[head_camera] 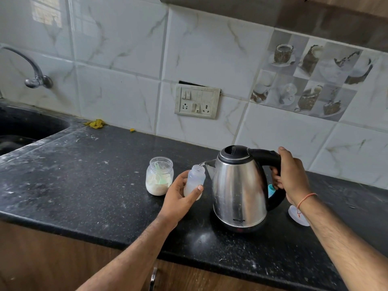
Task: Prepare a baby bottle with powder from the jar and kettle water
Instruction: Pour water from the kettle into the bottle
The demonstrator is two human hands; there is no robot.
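Observation:
My left hand grips a small translucent baby bottle, held open-topped just left of the kettle's spout. My right hand is wrapped around the black handle of a steel electric kettle, tilted left so a thin stream of water runs from the spout into the bottle's mouth. Milky liquid shows in the bottle's lower part. Left of the bottle stands an open clear jar of white powder with a green scoop inside.
The black stone counter is dusty. A sink and tap lie at the far left. A clear bottle cap and a blue part sit behind the kettle at right. A wall socket panel is above.

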